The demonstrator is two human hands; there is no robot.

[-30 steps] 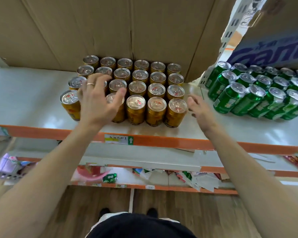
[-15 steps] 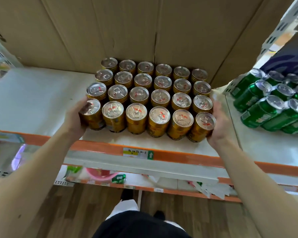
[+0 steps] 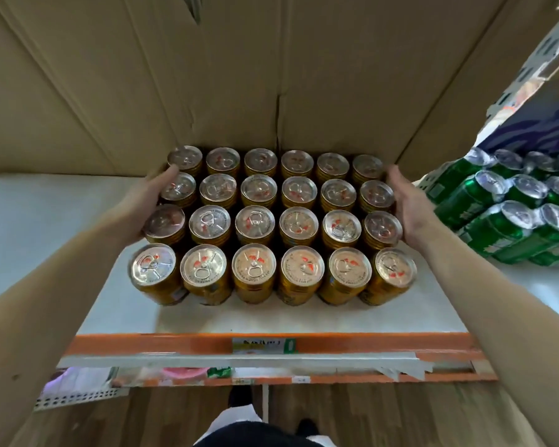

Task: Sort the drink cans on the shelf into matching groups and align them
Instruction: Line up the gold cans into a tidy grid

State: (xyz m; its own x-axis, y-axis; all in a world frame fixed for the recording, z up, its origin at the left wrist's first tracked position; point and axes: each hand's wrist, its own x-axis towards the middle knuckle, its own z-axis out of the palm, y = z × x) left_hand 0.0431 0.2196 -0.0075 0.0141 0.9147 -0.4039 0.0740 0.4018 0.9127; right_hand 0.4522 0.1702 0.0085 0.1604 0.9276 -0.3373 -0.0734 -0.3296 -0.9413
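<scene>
A block of gold drink cans with silver pull-tab lids stands upright in tidy rows on the white shelf. My left hand presses flat against the block's left side, fingers straight, reaching toward the back rows. On the opposite side my right hand lies flat against the right-hand cans. Neither hand curls round a can. A group of green cans stands further right on the same shelf.
Cardboard forms the wall right behind the gold cans. The shelf has an orange front edge with a price label. A perforated metal upright rises at the right. Lower shelves and wooden floor lie below.
Both hands slid from the front corners of the gold block back along its sides toward the rear rows. The view came closer and the rows now look squarer.
</scene>
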